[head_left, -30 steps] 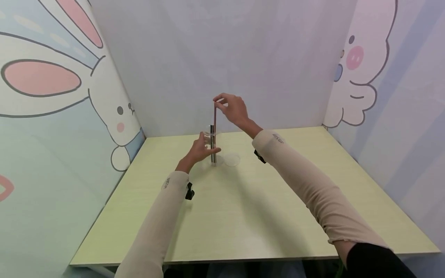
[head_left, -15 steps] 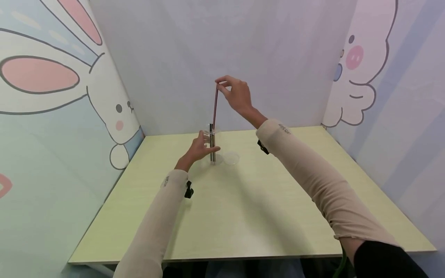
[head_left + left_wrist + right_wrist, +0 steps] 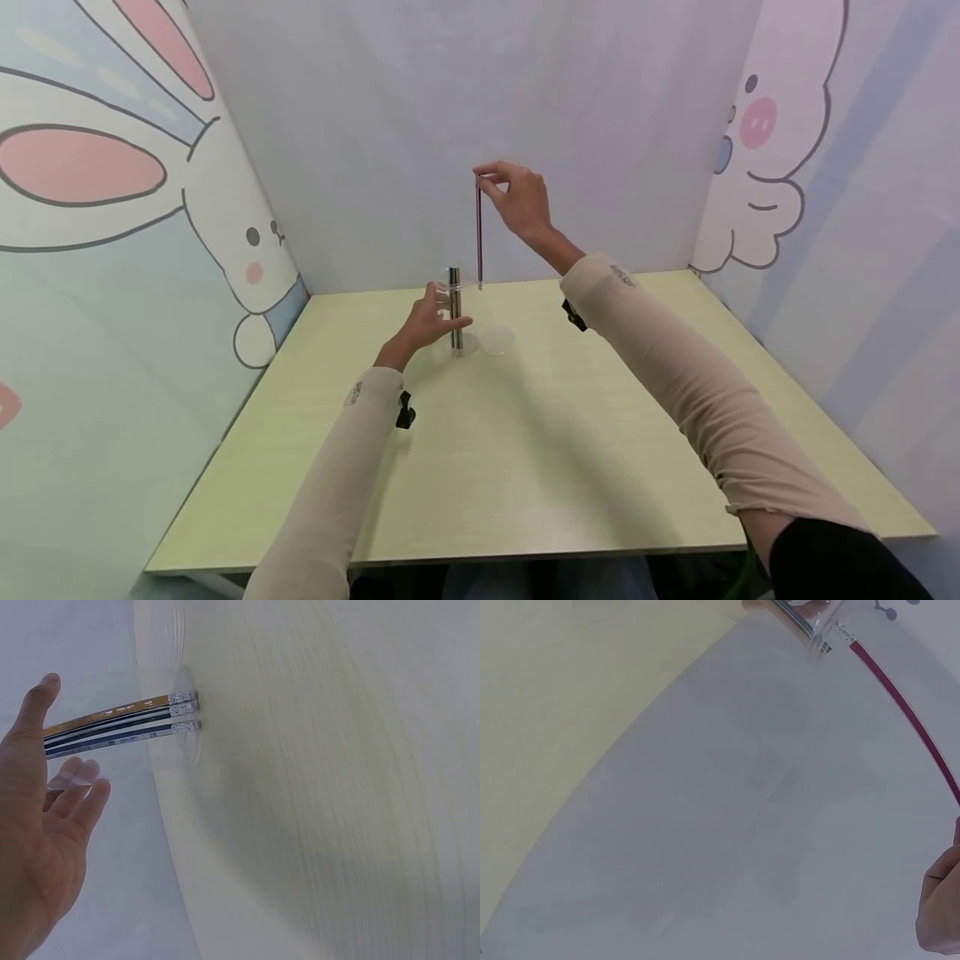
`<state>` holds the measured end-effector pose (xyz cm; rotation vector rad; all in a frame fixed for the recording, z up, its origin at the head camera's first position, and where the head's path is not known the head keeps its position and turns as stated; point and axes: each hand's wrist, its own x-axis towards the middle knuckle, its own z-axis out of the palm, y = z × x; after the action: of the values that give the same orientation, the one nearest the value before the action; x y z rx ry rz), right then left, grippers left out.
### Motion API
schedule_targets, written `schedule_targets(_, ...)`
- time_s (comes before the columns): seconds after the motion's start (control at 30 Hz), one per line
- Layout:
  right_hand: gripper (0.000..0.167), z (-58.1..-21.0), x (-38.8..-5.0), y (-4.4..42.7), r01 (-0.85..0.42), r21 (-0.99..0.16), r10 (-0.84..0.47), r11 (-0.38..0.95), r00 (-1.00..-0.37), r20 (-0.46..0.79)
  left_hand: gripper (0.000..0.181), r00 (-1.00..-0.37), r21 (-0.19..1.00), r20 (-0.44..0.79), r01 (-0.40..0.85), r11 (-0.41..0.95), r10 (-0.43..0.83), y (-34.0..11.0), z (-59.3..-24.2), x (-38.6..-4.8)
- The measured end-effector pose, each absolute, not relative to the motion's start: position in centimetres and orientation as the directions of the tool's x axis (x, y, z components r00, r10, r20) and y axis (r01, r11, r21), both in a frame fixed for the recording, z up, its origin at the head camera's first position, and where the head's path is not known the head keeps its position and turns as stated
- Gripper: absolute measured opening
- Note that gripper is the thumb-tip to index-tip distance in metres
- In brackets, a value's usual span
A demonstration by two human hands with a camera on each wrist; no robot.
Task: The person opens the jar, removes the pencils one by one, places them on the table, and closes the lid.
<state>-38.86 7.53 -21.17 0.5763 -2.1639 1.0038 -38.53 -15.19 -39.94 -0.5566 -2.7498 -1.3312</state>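
A clear cylindrical container point(image 3: 124, 682) stands upright on the table with several pencils point(image 3: 142, 712) inside, their ferrule ends down. My left hand point(image 3: 423, 322) point(image 3: 45, 825) grips its side, thumb and fingers curled round the wall. Above and to the right of the container, my right hand point(image 3: 521, 200) point(image 3: 939, 904) pinches a dark red pencil point(image 3: 479, 233) point(image 3: 911, 716) by its top end. This pencil hangs upright, its lower end outside the container, near the rim.
A clear round lid point(image 3: 497, 340) lies on the pale yellow table point(image 3: 480, 467), just right of the container. Behind the table rises a plain grey wall point(image 3: 480, 100), with cartoon-printed walls on the left and right.
My right hand has risen and moved right, and the red pencil has come up out of the container and swung clear to its right. My left hand has stayed round the container.
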Motion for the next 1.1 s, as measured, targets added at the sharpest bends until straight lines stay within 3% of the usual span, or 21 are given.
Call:
schedule_targets(0.6, 0.023, -31.5, -39.5, 11.8, -0.541, -0.567, -0.129, 0.621, -0.784, 0.607, 0.083, -0.934, 0.744, 0.181, 0.335, 0.578, 0.308, -15.6, -39.9, -38.2)
schedule_targets(1.1, 0.021, -36.6, -39.1, 13.8, -0.463, -0.593, -0.138, 0.659, -0.849, 0.51, 0.083, -0.923, 0.753, 0.197, 0.359, 0.552, 0.331, -14.5, -39.3, -37.8)
